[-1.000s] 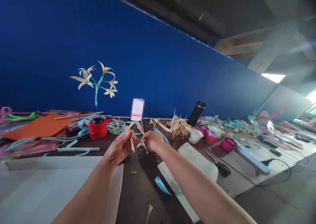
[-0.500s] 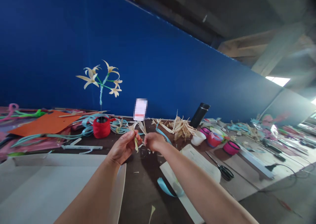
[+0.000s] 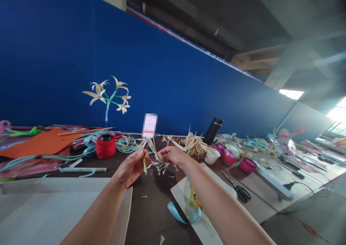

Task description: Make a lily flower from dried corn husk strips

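My left hand [image 3: 133, 164] is closed, thumb against fingers, on a small bunch of pale dried-husk strips [image 3: 145, 164]. The strips poke out above and below the grip. Close on its right, my right hand [image 3: 173, 155] hovers over a loose heap of pale husk scraps [image 3: 162, 167], its fingers loosely bent and apart. I see nothing held in it, though part of the fingers is hidden. Longer husk strips [image 3: 152, 148] lean just behind, between both hands. A stem of cream-coloured artificial flowers [image 3: 108, 102] stands upright at the back left.
Left lie a red thread spool [image 3: 106, 147], an orange sheet [image 3: 40, 142] and a large white tray [image 3: 128, 209]. Behind my right hand are a dried-husk pile [image 3: 195, 144], a black flask [image 3: 213, 131] and a white cup [image 3: 212, 156]. Black-handled scissors [image 3: 243, 194] lie right of papers [image 3: 186, 194].
My right hand has opened somewhat and drawn slightly away from my left hand, showing more scraps beneath. My left hand keeps its husk strips. The whole view has shifted, with things lower and further left.
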